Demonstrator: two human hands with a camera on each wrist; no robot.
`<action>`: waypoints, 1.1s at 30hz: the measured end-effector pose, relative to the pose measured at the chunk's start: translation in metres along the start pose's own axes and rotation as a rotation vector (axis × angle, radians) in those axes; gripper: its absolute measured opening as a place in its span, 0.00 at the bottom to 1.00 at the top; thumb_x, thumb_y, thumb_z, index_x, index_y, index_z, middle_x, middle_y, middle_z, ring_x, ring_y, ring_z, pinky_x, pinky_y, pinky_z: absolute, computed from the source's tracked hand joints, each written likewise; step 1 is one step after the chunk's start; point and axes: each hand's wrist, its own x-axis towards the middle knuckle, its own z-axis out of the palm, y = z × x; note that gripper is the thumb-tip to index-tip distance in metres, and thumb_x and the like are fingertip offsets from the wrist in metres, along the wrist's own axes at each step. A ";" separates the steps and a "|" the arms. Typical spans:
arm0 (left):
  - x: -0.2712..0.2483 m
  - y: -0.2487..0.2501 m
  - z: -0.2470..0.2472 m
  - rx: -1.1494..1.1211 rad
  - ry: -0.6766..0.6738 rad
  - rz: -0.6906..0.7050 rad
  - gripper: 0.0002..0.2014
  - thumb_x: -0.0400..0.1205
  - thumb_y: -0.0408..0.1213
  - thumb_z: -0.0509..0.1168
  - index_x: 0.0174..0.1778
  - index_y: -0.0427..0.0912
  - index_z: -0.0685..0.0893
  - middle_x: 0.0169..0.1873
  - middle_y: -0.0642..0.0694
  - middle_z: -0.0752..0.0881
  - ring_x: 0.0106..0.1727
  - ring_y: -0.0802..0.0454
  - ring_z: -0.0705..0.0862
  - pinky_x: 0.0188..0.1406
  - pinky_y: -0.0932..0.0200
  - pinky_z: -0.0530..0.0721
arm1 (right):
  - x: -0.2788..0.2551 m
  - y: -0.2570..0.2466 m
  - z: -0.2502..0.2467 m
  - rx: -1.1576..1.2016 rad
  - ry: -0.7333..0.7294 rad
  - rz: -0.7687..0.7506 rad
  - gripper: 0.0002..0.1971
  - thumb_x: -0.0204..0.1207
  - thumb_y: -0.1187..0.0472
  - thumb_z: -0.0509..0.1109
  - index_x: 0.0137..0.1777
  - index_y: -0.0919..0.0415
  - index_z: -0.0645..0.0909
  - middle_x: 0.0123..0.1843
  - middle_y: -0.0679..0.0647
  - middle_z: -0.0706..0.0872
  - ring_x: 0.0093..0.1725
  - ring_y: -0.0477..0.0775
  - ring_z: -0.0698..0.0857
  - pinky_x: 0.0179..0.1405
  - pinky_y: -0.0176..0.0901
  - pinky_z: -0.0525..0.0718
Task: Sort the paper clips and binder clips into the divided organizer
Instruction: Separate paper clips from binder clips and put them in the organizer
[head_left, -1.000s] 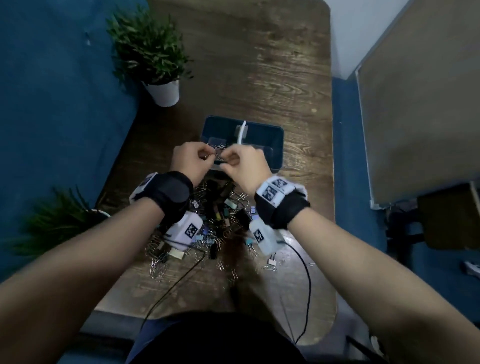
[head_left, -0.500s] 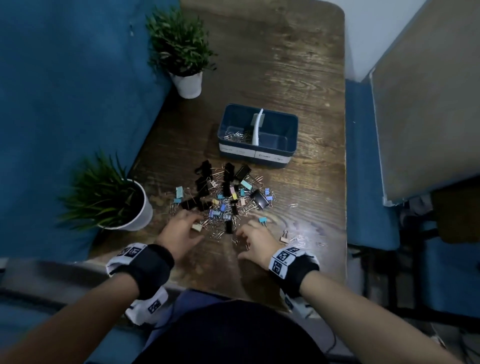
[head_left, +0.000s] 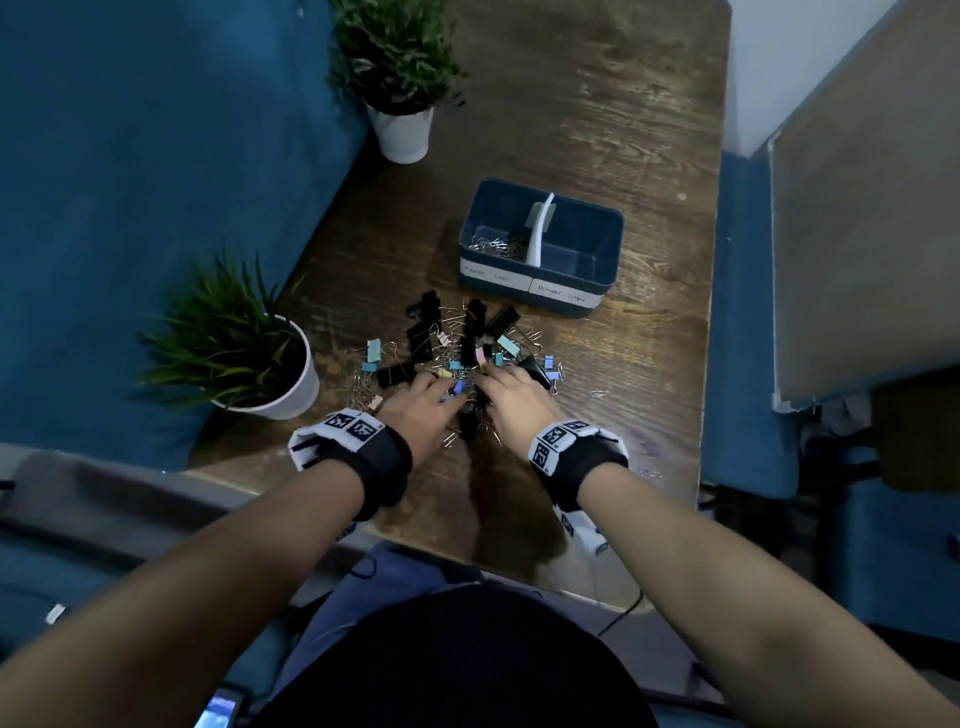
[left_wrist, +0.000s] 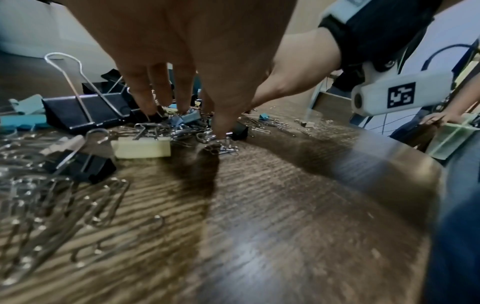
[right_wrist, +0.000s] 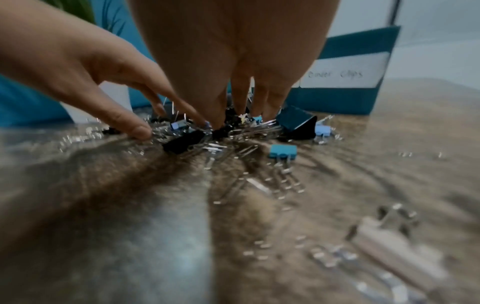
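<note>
A dark blue organizer (head_left: 616, 244) with a white divider (head_left: 540, 228) stands on the wooden table; its left compartment holds paper clips (head_left: 488, 244), and the right one looks bare. In front of it lies a mixed pile (head_left: 457, 343) of black and pastel binder clips and silver paper clips. My left hand (head_left: 441, 387) and right hand (head_left: 488, 382) are side by side on the pile's near edge. In the left wrist view the left hand (left_wrist: 187, 111) touches the clips with straight fingers. In the right wrist view the right hand (right_wrist: 241, 115) rests its fingertips on the pile, gripping nothing visible.
Two potted plants stand along the left edge, one far (head_left: 400, 78) and one near (head_left: 234, 343). A blue partition borders the table on the left. Stray clips (head_left: 597, 393) lie right of the pile. Another person's hand (left_wrist: 439, 118) shows beyond the table's near right corner.
A second ago both hands were over the organizer's left compartment. They came back to the pile's near edge and have now moved closer together, further into the clips.
</note>
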 end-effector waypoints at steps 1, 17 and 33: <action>0.001 -0.001 -0.001 0.000 -0.013 -0.032 0.28 0.82 0.37 0.61 0.78 0.45 0.62 0.79 0.44 0.60 0.78 0.42 0.58 0.73 0.45 0.70 | 0.000 0.004 -0.002 -0.042 -0.022 -0.003 0.27 0.79 0.70 0.62 0.79 0.57 0.68 0.80 0.55 0.70 0.77 0.59 0.67 0.76 0.53 0.69; 0.019 -0.011 -0.009 -0.027 0.031 -0.029 0.25 0.82 0.37 0.58 0.76 0.36 0.66 0.77 0.40 0.64 0.75 0.43 0.62 0.71 0.49 0.72 | 0.000 0.022 -0.006 -0.127 -0.016 -0.131 0.12 0.82 0.58 0.63 0.60 0.61 0.82 0.58 0.56 0.81 0.61 0.57 0.76 0.63 0.52 0.78; 0.008 -0.010 0.007 -0.276 -0.026 -0.170 0.33 0.76 0.42 0.71 0.75 0.40 0.66 0.68 0.41 0.72 0.70 0.44 0.72 0.69 0.50 0.73 | 0.018 0.002 -0.004 -0.034 -0.104 -0.117 0.25 0.78 0.63 0.70 0.74 0.63 0.72 0.70 0.62 0.75 0.69 0.63 0.74 0.68 0.55 0.77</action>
